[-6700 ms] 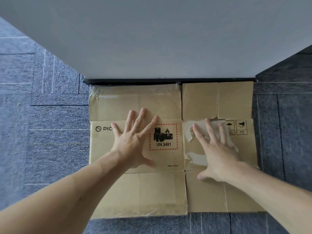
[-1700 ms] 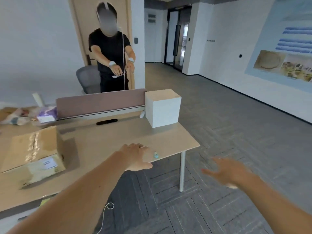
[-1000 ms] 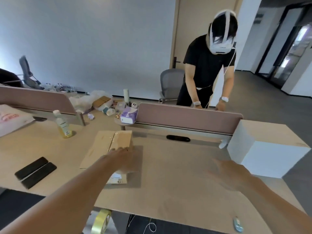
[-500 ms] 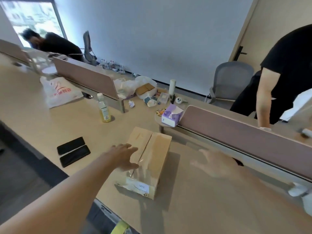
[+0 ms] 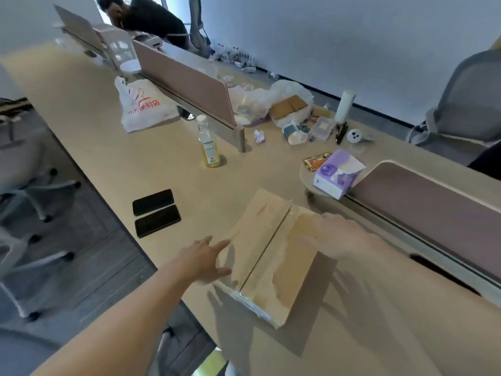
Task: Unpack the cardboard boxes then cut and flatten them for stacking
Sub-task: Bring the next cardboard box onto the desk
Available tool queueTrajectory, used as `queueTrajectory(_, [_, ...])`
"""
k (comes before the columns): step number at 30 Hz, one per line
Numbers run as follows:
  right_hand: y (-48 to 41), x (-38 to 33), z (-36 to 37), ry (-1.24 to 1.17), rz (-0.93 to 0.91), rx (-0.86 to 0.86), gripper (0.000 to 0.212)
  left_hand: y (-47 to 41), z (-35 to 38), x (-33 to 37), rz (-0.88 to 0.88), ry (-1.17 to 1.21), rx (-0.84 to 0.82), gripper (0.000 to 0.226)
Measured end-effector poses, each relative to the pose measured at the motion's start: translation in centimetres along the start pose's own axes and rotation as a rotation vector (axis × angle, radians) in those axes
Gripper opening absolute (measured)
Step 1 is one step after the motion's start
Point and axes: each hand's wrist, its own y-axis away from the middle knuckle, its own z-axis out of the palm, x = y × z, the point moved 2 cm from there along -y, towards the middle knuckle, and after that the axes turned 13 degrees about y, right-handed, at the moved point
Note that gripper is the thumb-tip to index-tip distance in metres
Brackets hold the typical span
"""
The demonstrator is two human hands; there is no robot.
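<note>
Your left hand (image 5: pixel 202 257), fingers straight and spread, is at the left side of the taped cardboard box (image 5: pixel 260 240) lying on the counter (image 5: pixel 162 164). Your right hand (image 5: pixel 344 236), blurred, reaches open-fingered over the box's top right edge.

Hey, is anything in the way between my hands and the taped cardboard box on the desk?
Nothing visible. The left hand is at the left edge of the box, and the right hand is over its top right side.
</note>
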Motion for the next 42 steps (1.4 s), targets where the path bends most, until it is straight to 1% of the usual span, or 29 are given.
queueTrajectory(3, [-2.6,0.1,1.9,0.033,-0.019,-0.057,0.083,-1.8,1.6,0.7,-0.005,0.086,-0.069,0.087])
queueTrajectory(6, [-5.7,0.2,2.3,-0.012,-0.032,-0.08,0.083,-2.4,2.7,0.8,-0.012,0.125,-0.079,0.099])
queueTrajectory(9, [-8.6,0.0,2.6,-0.126,-0.029,-0.085,0.088,-2.7,3.2,0.7,-0.012,0.075,-0.044,0.105])
queueTrajectory(12, [-10.7,-0.1,3.8,-0.128,-0.012,-0.104,0.102,-2.9,3.2,0.7,0.007,0.031,-0.024,0.106])
queueTrajectory(15, [-10.8,-0.5,4.9,-0.075,-0.01,-0.061,0.099,-3.3,3.0,0.1,0.013,-0.013,-0.044,0.105])
queueTrajectory(18, [-9.0,-0.2,6.1,-0.087,0.06,-0.032,0.097,-4.7,1.8,-0.5,0.025,-0.092,-0.041,0.101])
queueTrajectory(20, [-6.4,0.0,7.1,-0.174,0.101,-0.064,0.095,-6.1,0.7,-0.2,0.04,-0.12,-0.029,0.094])
queueTrajectory(23, [-0.9,-0.9,9.4,-0.296,0.154,-0.087,0.085,-8.4,-0.4,1.1,0.088,-0.126,0.023,0.088])
queueTrajectory(25, [2.7,-2.1,10.8,-0.298,0.162,-0.064,0.076,-9.1,-0.1,1.5,0.117,-0.067,0.116,0.092])
queueTrajectory(26, [3.9,-2.4,11.2,-0.282,0.166,-0.046,0.07,-9.1,0.2,1.4,0.107,0.001,0.174,0.093])
queueTrajectory(28, [4.6,-2.2,11.4,-0.263,0.179,0.002,0.061,-8.5,0.7,0.5,0.034,0.237,0.215,0.089])
queueTrajectory(30, [4.2,-1.6,11.4,-0.309,0.199,0.033,0.068,-7.9,1.4,-0.1,0.012,0.41,0.136,0.084])
queueTrajectory(31, [3.9,-1.4,11.4,-0.377,0.203,0.013,0.075,-7.7,1.7,-0.1,0.024,0.424,0.099,0.081])
queueTrajectory(34, [3.3,-2.2,12.5,-0.608,0.165,-0.105,0.09,-7.3,1.9,0.3,0.047,0.392,0.091,0.079])
queueTrajectory(36, [4.1,-3.1,13.5,-0.648,0.192,-0.111,0.095,-7.3,2.1,0.6,0.034,0.345,0.076,0.081])
queueTrajectory(38, [5.7,-3.3,14.6,-0.668,0.243,-0.096,0.095,-7.3,2.6,1.4,0.048,0.278,0.046,0.087])
queueTrajectory(42, [10.0,-2.0,16.4,-0.693,0.365,-0.085,0.086,-7.9,3.2,5.5,0.16,0.213,0.031,0.1])
